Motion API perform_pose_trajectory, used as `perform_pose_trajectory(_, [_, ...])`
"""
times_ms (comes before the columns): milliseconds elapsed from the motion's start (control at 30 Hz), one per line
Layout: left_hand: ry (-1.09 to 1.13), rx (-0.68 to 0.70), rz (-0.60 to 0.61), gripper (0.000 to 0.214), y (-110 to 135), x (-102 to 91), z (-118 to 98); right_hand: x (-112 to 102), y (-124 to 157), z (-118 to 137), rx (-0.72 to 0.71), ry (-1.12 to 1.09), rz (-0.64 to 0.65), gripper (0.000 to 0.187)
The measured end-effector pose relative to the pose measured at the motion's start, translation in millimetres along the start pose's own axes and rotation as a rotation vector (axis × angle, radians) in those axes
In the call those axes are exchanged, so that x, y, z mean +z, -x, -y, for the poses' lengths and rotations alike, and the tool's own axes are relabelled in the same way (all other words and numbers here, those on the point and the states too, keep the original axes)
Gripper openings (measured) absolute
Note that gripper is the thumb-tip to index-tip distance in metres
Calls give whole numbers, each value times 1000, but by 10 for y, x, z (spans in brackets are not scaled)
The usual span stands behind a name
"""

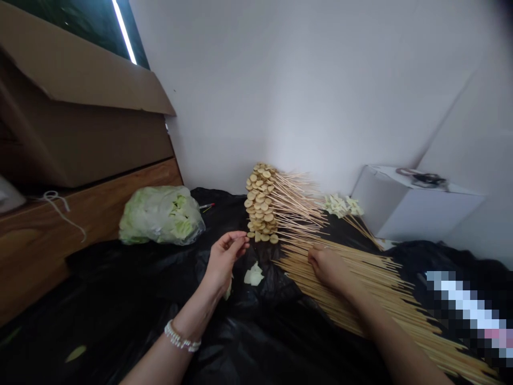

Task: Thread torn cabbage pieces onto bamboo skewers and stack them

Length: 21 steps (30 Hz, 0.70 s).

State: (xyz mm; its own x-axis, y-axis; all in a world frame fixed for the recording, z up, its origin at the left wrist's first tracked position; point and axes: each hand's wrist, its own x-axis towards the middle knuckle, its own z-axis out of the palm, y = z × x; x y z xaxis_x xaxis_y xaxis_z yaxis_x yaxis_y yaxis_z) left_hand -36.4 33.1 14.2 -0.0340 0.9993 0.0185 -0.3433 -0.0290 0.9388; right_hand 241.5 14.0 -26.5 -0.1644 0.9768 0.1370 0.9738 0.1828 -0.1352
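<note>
My left hand (227,258) is closed in a pinch at the left end of the lowest row in a stack of skewered pale round slices (261,203). Its fingertips are right beside the end slice; whether they grip anything is hidden. On my right, my right hand (326,266) is curled shut over a wide spread of bare wooden skewers (360,278), and what its fingers hold does not show. A pale leaf piece (254,275) lies on the black plastic sheet (256,326) below the stack. Another scrap is partly hidden behind my left wrist.
A clear bag of green leaves (162,216) sits at left, beside a pen (207,205). Leaf-loaded skewers (342,206) lean near a white box (412,206) on the right. A large cardboard box (92,128) stands on a wooden surface (100,208). The white wall rises behind.
</note>
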Motion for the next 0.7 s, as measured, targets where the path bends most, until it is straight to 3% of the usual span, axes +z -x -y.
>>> perform_pose_trajectory(133, [-167,134,-1,27,6,-26,-71,-4,19,3,-19,8,-7,24])
perform_pose_trajectory(300, [-737,309,155,16,-19,-90,-44,14,11,8,-24,25,-13,23])
perform_pose_trajectory(600, [-1457,384,391,17,55,-144,51,55,10,-61,-14,-99,-28,15])
perform_pose_trajectory(700, [-1564,380,447,16,78,-136,91,72,-1,-75,-17,-131,-30,15])
